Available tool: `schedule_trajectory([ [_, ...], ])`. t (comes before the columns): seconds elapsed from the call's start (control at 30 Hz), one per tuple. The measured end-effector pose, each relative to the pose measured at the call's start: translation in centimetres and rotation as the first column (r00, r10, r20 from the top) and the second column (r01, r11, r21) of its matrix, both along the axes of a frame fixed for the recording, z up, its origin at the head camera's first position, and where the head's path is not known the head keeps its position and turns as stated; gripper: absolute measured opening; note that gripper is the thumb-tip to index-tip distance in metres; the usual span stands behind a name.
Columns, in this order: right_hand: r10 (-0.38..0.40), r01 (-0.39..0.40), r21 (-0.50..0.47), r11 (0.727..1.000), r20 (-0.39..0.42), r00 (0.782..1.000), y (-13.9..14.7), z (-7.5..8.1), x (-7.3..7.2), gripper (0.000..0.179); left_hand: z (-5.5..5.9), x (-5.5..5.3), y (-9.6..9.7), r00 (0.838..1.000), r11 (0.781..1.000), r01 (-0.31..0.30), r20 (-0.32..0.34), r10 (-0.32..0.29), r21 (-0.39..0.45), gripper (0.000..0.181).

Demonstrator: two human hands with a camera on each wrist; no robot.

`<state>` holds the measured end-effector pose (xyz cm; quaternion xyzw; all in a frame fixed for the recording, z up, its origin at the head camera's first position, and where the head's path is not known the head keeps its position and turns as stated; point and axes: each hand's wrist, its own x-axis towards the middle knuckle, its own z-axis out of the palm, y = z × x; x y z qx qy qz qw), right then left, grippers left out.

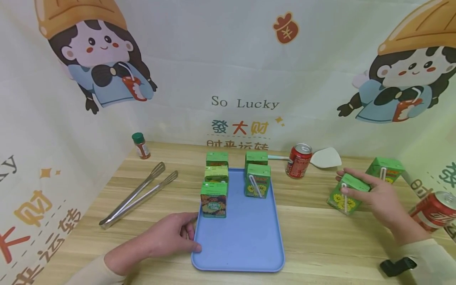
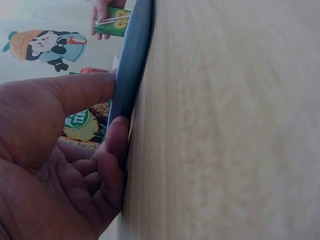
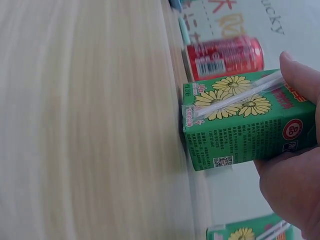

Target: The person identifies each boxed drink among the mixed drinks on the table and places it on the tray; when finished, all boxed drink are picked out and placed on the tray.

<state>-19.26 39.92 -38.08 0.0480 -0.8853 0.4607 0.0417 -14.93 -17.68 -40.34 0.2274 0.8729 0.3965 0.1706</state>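
My left hand (image 1: 171, 235) holds the left rim of a blue tray (image 1: 246, 241); in the left wrist view its thumb lies against the edge, with the other fingers curled beside it. Drink cartons stand on the tray in two columns: three on the left, the front carton (image 1: 214, 200) showing a dark printed face, and two on the right, the front carton (image 1: 258, 181) bearing yellow flowers and a straw. Off to the right, my right hand (image 1: 379, 198) grips a green drink carton (image 3: 235, 112) printed with yellow flowers, a wrapped straw on its face. It tilts slightly.
Behind the right hand stands another green carton (image 1: 386, 168), with a red can (image 1: 435, 209) at the far right. A second red can (image 1: 299, 161) stands before a white spatula (image 1: 325, 157). Metal tongs (image 1: 139, 196) and a green-capped shaker (image 1: 141, 145) are on the left.
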Motion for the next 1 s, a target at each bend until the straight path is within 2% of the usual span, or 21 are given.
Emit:
schedule_trajectory([
  [0.13, 0.029, -0.029, 0.009, 1.000, -0.011, 1.000, -1.2, 0.4, 0.0, 0.069, 0.0, -0.1, 0.0, 1.000, 1.000, 0.000, -0.011, -0.001, -0.003, 0.097],
  [0.37, 0.107, -0.107, -0.002, 0.994, 0.037, 0.994, -4.3, 1.1, 0.0, 0.069, 0.0, -0.1, 0.0, 1.000, 1.000, -0.003, -0.017, 0.002, -0.006, 0.097],
  [0.5, 0.156, -0.155, -0.028, 0.987, 0.007, 0.988, -6.3, 1.3, -0.1, 0.068, -0.1, 0.0, 0.0, 1.000, 1.000, -0.002, -0.025, 0.002, -0.010, 0.096],
  [0.67, 0.233, -0.234, -0.095, 0.968, -0.022, 0.972, -9.2, 1.7, -0.3, 0.067, -0.1, 0.0, 0.0, 1.000, 1.000, -0.003, -0.025, 0.002, -0.012, 0.096],
  [0.87, 0.349, -0.347, -0.216, 0.913, -0.031, 0.937, -12.5, 1.8, -0.8, 0.066, -0.1, 0.0, 0.0, 1.000, 1.000, -0.003, -0.015, 0.003, -0.005, 0.097],
  [1.0, 0.350, -0.348, -0.192, 0.918, -0.025, 0.936, -14.2, 1.9, -1.1, 0.066, -0.1, 0.0, 0.0, 1.000, 1.000, -0.010, -0.008, 0.010, -0.008, 0.097],
])
